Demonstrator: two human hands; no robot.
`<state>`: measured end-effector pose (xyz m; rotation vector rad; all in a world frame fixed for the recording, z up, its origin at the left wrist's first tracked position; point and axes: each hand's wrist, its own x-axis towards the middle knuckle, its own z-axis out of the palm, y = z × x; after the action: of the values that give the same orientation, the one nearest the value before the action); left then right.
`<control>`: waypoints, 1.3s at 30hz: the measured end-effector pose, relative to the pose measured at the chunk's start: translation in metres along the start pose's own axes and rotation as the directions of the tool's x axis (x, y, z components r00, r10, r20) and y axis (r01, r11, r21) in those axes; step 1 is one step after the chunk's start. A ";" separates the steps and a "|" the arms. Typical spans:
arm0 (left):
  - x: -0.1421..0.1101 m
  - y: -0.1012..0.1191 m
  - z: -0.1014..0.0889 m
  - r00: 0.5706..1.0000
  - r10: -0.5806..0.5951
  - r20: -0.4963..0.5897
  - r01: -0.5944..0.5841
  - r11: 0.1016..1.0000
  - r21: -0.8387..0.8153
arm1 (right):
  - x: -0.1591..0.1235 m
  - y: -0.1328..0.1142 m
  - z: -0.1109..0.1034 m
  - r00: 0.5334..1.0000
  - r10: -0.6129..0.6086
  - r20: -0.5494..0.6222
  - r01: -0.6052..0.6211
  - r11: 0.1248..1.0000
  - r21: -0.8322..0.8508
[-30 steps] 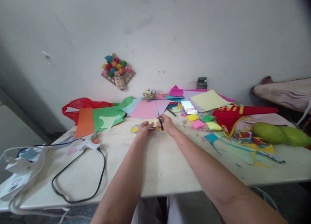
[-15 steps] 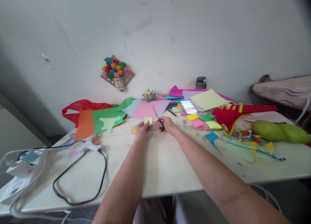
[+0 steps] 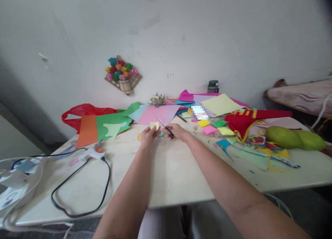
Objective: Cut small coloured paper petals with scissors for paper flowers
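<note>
My left hand (image 3: 148, 134) pinches a small pale yellow piece of paper (image 3: 154, 125) between thumb and fingers above the table. Just to its right, my right hand (image 3: 178, 131) is closed on the black handles of a pair of scissors (image 3: 169, 131). The scissor blades point up and left, close to the paper's right side; whether they touch it I cannot tell. Small colourful scraps lie on the table behind and between my hands. A large pink sheet (image 3: 158, 113) lies flat just beyond them.
At left are orange (image 3: 86, 131) and green sheets (image 3: 110, 123) and a white power strip (image 3: 91, 155) with a looped black cord. Coloured packets (image 3: 209, 129), paper scraps, a red and yellow cloth-like item (image 3: 237, 123) and green fruit-like objects (image 3: 281, 137) lie at right. A dark bottle (image 3: 213, 86) stands by the wall.
The scissors have tilted further left, their blades lower and closer to the paper. My left hand has turned the paper slightly. The whole view has shifted a little.
</note>
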<state>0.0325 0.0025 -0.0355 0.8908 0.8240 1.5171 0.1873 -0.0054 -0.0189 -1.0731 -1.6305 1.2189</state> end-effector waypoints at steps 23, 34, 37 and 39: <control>-0.001 0.000 0.005 1.000 -0.022 -0.008 0.020 0.989 -0.146 | -0.004 0.002 0.006 0.995 0.039 0.097 -0.035 0.999 -0.041; -0.004 0.003 0.008 0.999 -0.018 -0.037 0.013 0.993 -0.120 | -0.003 0.005 0.006 0.995 0.036 0.091 -0.033 0.999 -0.030; -0.005 0.003 0.008 0.999 -0.022 -0.045 0.016 0.992 -0.124 | -0.002 0.007 0.006 0.995 0.039 0.090 -0.036 0.999 -0.034; -0.004 0.003 0.008 0.999 -0.021 -0.041 0.015 0.992 -0.129 | -0.001 0.007 0.006 0.995 0.041 0.087 -0.038 0.999 -0.028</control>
<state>0.0386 -0.0020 -0.0292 0.7570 0.7533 1.5593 0.1828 -0.0068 -0.0273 -1.0862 -1.7028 1.2899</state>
